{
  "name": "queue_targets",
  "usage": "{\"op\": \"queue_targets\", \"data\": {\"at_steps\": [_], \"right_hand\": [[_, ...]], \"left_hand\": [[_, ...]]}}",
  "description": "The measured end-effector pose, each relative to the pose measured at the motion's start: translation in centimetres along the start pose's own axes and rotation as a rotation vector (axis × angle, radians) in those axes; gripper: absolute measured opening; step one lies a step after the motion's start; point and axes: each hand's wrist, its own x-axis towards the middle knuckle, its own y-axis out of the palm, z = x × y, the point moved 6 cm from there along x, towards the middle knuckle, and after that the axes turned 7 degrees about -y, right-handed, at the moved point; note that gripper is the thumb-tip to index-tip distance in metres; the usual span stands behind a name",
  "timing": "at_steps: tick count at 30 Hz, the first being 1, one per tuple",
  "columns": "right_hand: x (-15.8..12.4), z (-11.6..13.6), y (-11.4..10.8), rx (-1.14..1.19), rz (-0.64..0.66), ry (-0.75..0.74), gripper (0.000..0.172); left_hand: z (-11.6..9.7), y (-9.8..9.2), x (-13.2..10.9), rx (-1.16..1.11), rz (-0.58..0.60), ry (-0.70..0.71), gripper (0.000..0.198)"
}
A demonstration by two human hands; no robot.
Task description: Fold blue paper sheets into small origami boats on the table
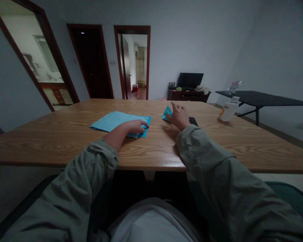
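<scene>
A light blue paper sheet (116, 121) lies flat on the wooden table (53, 148), with a folded, darker blue part at its near right corner. My left hand (136, 127) rests on that corner, fingers curled over the paper's edge. My right hand (179, 116) sits farther right, its fingers spread and the index finger raised. A small folded piece of blue paper (167, 113) lies just left of the right hand, touching or almost touching it. A black phone or similar flat object (193, 121) lies beside the right hand, partly hidden by it.
A white plastic bottle (228, 109) lies on the table at the far right. Beyond the table stand a black side table (265, 98) and a low cabinet (188, 96) holding a monitor. Doorways line the back wall. My green sleeves cover both forearms.
</scene>
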Motion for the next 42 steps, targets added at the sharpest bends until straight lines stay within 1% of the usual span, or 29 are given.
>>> {"op": "queue_targets", "data": {"at_steps": [3, 6, 8, 10, 12, 13, 15, 17, 19, 20, 21, 23, 25, 27, 29, 30, 32, 33, 34, 35, 37, 38, 39, 40, 42], "right_hand": [[0.0, 1.8, -1.5, 0.060, -0.094, -0.114, 0.062], [-0.3, 3.5, -2.4, 0.136, -0.132, -0.206, 0.057], [-0.5, 4.4, -2.6, 0.182, -0.119, -0.242, 0.052], [-0.7, 4.9, -2.4, 0.236, -0.088, -0.256, 0.048], [-0.9, 5.1, -1.9, 0.325, -0.042, -0.248, 0.043], [-0.9, 5.2, -1.4, 0.387, -0.012, -0.235, 0.041], [-0.9, 5.1, -0.3, 0.545, 0.062, -0.188, 0.035], [-0.7, 5.0, 0.7, 0.708, 0.114, -0.102, 0.033], [-0.4, 4.6, 1.3, 0.860, 0.134, 0.018, 0.036], [-0.4, 4.5, 1.6, 0.940, 0.147, 0.087, 0.039], [-0.5, 4.3, 1.8, 1.025, 0.170, 0.158, 0.042], [-1.0, 4.3, 2.2, 1.211, 0.256, 0.289, 0.048], [-1.7, 4.7, 2.4, 1.389, 0.372, 0.378, 0.052], [-2.4, 5.2, 2.5, 1.526, 0.470, 0.431, 0.056], [-2.8, 5.6, 2.6, 1.613, 0.508, 0.477, 0.056], [-2.9, 5.7, 2.7, 1.639, 0.500, 0.495, 0.052], [-2.7, 5.6, 2.7, 1.666, 0.446, 0.510, 0.038], [-2.5, 5.6, 2.5, 1.673, 0.411, 0.500, 0.032], [-2.3, 5.4, 2.4, 1.672, 0.376, 0.488, 0.027], [-2.1, 5.2, 2.2, 1.663, 0.344, 0.481, 0.025], [-1.9, 4.9, 1.8, 1.644, 0.297, 0.466, 0.024], [-1.9, 4.8, 1.5, 1.638, 0.281, 0.453, 0.024], [-1.9, 4.8, 1.3, 1.629, 0.268, 0.438, 0.025], [-1.9, 4.8, 1.0, 1.615, 0.255, 0.418, 0.026], [-2.0, 5.1, 0.6, 1.573, 0.246, 0.364, 0.030]], "left_hand": [[1.1, -0.9, 0.1, -0.090, -0.104, -0.026, 0.048], [2.5, -2.0, 0.4, -0.101, -0.230, -0.081, 0.045], [3.8, -2.6, 0.7, -0.080, -0.311, -0.159, 0.045], [5.1, -3.3, 0.8, -0.108, -0.403, -0.243, 0.040], [5.9, -4.0, 0.7, -0.219, -0.489, -0.292, 0.032], [6.0, -4.3, 0.6, -0.305, -0.522, -0.293, 0.029], [5.4, -4.8, 0.1, -0.528, -0.561, -0.251, 0.026], [4.0, -5.5, -0.4, -0.793, -0.549, -0.157, 0.030], [2.8, -6.5, -0.9, -1.106, -0.513, -0.030, 0.039], [2.6, -7.1, -1.1, -1.227, -0.519, 0.017, 0.039], [2.7, -7.8, -1.4, -1.309, -0.550, 0.042, 0.038], [3.4, -8.8, -1.7, -1.395, -0.635, 0.064, 0.035], [4.3, -8.8, -1.7, -1.421, -0.673, 0.049, 0.034], [4.4, -7.8, -1.4, -1.399, -0.622, 0.029, 0.034], [3.4, -6.1, -0.9, -1.308, -0.499, 0.028, 0.034], [2.8, -5.2, -0.6, -1.240, -0.444, 0.025, 0.032], [1.5, -3.3, 0.2, -1.073, -0.287, 0.004, 0.028], [1.2, -2.7, 0.5, -1.003, -0.261, -0.011, 0.027], [1.3, -2.5, 0.7, -0.945, -0.270, -0.032, 0.027], [1.6, -2.5, 0.9, -0.907, -0.305, -0.068, 0.029], [2.7, -2.9, 0.8, -0.901, -0.395, -0.161, 0.038], [3.2, -2.9, 0.6, -0.934, -0.404, -0.201, 0.045], [3.4, -2.8, 0.5, -0.986, -0.374, -0.224, 0.052], [3.3, -2.6, 0.3, -1.047, -0.308, -0.219, 0.058], [2.2, -1.8, -0.1, -1.159, -0.118, -0.132, 0.062]]}}
